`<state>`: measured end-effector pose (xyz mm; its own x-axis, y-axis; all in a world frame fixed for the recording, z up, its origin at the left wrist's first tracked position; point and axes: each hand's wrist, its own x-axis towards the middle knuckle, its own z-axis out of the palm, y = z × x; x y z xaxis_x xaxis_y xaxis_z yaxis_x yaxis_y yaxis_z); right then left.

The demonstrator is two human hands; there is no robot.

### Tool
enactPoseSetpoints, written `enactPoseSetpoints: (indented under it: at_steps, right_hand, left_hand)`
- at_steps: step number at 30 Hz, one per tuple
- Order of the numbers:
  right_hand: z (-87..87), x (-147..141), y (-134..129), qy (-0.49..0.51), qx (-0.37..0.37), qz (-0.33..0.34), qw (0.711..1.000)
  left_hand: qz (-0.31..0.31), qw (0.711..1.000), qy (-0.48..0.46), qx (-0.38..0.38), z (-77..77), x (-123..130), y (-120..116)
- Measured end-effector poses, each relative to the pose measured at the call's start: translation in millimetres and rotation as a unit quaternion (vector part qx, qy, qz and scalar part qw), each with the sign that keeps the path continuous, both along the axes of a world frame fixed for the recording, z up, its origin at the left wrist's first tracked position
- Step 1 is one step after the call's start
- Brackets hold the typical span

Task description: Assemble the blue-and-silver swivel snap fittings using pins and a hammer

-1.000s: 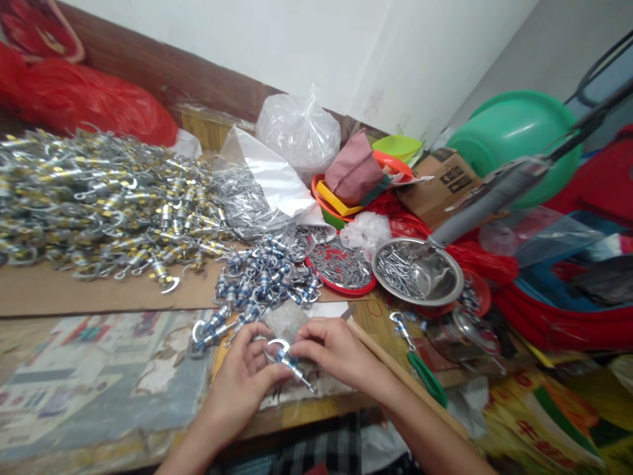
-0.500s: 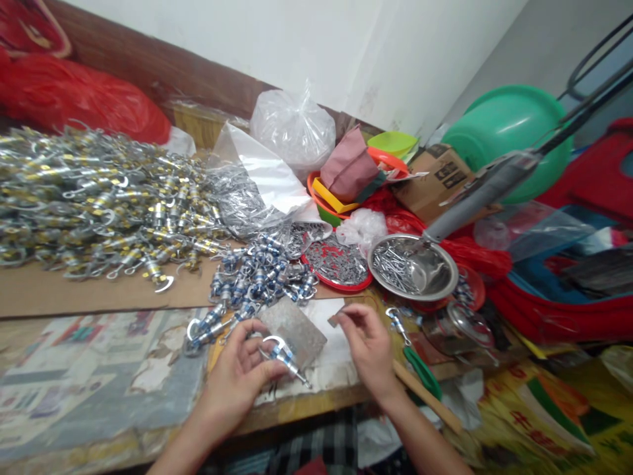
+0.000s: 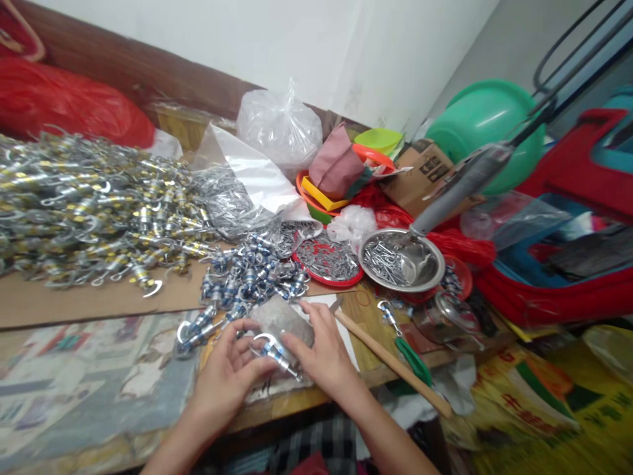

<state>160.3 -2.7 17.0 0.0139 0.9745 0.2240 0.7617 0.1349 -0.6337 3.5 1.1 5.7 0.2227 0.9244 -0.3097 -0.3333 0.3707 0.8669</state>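
Observation:
My left hand (image 3: 225, 369) pinches a silver hook bolt (image 3: 277, 356) with blue bands, its curved hook toward the upper left and its thin end toward the lower right. My right hand (image 3: 321, 353) is close beside it, thumb and fingers apart, over the right side of a grey metal block (image 3: 279, 316). Whether its thumb touches the block or the bolt is hard to tell. A hammer with a long wooden handle (image 3: 393, 363) lies to the right of that hand, its small head by the white paper. More blue-banded hook bolts (image 3: 247, 274) are heaped behind the block.
A large pile of yellow-banded hook bolts (image 3: 93, 204) covers the left. Behind are a red plate of small metal parts (image 3: 341, 284) and a steel pan of pins (image 3: 435, 270). One bolt (image 3: 390, 318) and a green-handled tool (image 3: 413, 361) lie right.
My right hand has left the hammer head and moved left to the metal block. The hammer now lies on the table. My left hand still holds the hook bolt; the view has shifted slightly.

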Motion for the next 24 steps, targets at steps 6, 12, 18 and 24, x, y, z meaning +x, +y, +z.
enactPoseSetpoints:
  at_steps: [6, 12, 18, 24]
  right_hand:
    - [5.8, 15, 5, -0.096, 0.016, 0.006, 0.995]
    - [13.4, -9, -8, -0.087, 0.085, 0.136, 0.983]
    - [13.8, -21, -12, -0.171, 0.095, 0.158, 0.968]
    - [14.0, -22, -24, -0.228, 0.087, 0.156, 0.957]
  left_hand:
    - [0.009, 1.0, 0.008, 0.001, -2.3, 1, 0]
    - [-0.002, 1.0, -0.01, 0.019, -5.6, 0, 0]
    - [0.002, 0.999, -0.002, 0.034, -4.7, 0, 0]
    - [0.005, 1.0, 0.005, 0.026, -1.6, 0, -1]
